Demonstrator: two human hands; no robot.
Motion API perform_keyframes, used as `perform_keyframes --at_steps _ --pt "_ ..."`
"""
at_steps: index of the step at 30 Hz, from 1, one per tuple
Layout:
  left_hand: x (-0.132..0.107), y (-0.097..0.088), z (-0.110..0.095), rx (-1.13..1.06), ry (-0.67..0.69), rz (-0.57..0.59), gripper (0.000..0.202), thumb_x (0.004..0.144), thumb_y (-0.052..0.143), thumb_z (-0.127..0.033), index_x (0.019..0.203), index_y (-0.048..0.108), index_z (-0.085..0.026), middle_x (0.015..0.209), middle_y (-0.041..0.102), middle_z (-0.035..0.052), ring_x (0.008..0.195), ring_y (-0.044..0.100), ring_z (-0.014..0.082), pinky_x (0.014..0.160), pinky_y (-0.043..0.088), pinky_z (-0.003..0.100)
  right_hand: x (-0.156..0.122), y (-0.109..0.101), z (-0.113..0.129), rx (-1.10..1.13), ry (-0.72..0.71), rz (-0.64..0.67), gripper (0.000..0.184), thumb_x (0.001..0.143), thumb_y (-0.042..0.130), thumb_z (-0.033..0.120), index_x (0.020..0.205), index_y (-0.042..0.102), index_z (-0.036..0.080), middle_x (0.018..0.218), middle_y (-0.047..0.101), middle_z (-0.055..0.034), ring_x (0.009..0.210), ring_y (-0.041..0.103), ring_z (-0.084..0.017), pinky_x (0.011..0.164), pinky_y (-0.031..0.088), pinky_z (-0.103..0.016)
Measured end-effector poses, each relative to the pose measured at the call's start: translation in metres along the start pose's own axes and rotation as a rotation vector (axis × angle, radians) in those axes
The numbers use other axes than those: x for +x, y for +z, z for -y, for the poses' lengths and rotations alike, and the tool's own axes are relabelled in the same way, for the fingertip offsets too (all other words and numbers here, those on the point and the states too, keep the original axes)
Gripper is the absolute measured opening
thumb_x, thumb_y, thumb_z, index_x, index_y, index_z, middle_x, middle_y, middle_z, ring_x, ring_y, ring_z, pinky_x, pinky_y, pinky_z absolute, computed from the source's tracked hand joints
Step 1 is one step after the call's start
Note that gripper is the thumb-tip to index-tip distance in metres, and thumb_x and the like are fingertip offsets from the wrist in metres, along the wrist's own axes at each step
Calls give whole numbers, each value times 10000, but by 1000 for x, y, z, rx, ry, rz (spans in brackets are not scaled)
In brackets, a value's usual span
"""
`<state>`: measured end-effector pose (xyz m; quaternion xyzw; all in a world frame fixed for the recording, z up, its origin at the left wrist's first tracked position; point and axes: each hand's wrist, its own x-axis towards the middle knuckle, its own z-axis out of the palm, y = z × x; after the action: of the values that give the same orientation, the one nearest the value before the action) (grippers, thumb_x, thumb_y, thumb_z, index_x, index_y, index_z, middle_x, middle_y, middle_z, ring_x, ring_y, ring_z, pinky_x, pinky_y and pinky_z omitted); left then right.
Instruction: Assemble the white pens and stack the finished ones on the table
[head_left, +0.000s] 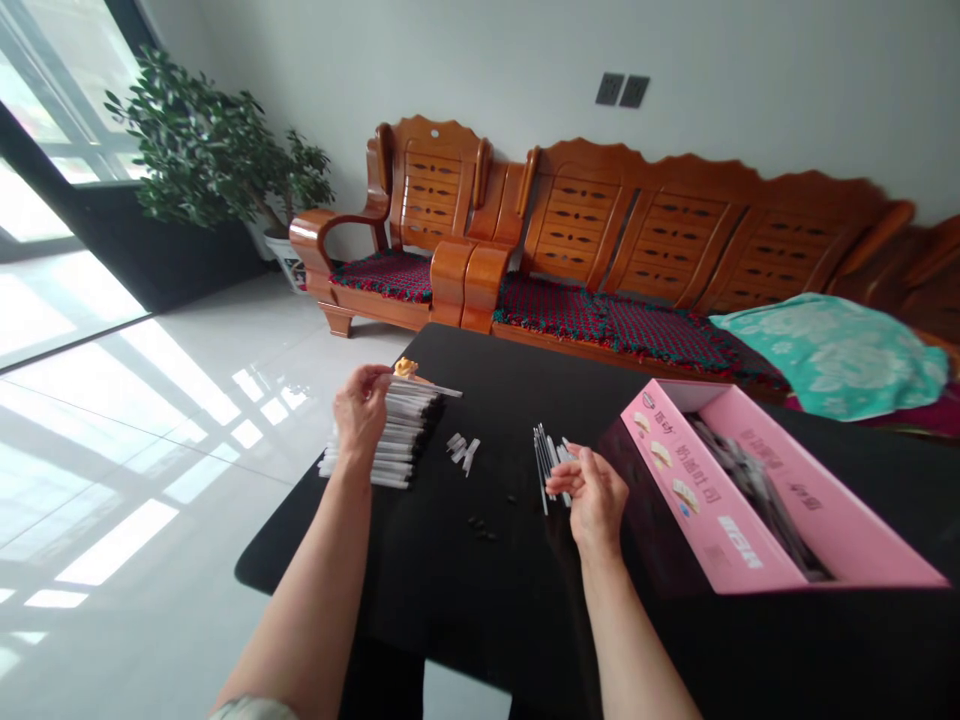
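My left hand (pixel 361 412) is closed in a pinch on a slim whitish pen-like stick (pixel 439 389), held over the far end of a row of similar sticks. Those white sticks with black ends (pixel 386 450) lie side by side at the table's left edge. My right hand (pixel 596 495) has its fingers loosely apart beside a small bunch of thin dark and pale rods, like pen refills (pixel 541 470); whether the fingertips touch them I cannot tell. Short clear pieces (pixel 470 456) and small black bits, like caps (pixel 481 530), lie between my hands.
A pink open box (pixel 720 510) holding dark and clear items stands at right on the black table (pixel 457 580). A small yellow-orange figure (pixel 406 368) is behind the row. Beyond are a wooden bench (pixel 622 230), a turquoise cloth (pixel 832 350) and a potted plant (pixel 217 150).
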<state>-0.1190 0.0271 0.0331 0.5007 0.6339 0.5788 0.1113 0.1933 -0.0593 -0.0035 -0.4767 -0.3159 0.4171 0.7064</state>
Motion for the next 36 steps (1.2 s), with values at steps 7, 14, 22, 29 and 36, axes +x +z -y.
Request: perform_keyframes --at_steps 7,14,22,29,36 --pt "20 -10 26 301 -110 -60 253 827 511 -301 939 728 -231 827 718 30 819 642 194 809 451 304 0 -1 0 -6 -16 -2 415 775 703 482 940 667 103 562 676 -26 387 629 -162 383 530 -253" --pt "23 -8 29 461 -129 -152 274 852 498 -320 977 729 -243 998 719 66 988 586 274 933 389 418 3 -6 2 -12 -46 -43 387 787 695 450 961 665 106 568 675 -20 402 628 -160 371 518 -247" --pt "23 -10 34 433 -126 -184 272 798 539 -262 989 724 -205 1011 691 102 970 582 285 931 400 441 19 -28 6 -154 -180 -257 402 780 659 467 957 676 107 553 643 -7 365 552 -129 318 385 -202" --pt "-16 19 -12 173 106 -124 279 853 486 -206 1063 668 -201 1063 673 69 1024 590 226 914 451 349 35 -57 9 -964 -251 -262 232 748 625 330 807 758 148 606 685 -69 552 618 -205 515 439 -282" --pt "-89 68 -49 -63 293 373 227 862 526 -155 1015 689 -196 930 672 45 776 606 147 718 479 252 29 -50 10 -1603 -143 -78 194 810 602 330 846 778 257 796 746 -120 707 668 -268 543 372 -312"
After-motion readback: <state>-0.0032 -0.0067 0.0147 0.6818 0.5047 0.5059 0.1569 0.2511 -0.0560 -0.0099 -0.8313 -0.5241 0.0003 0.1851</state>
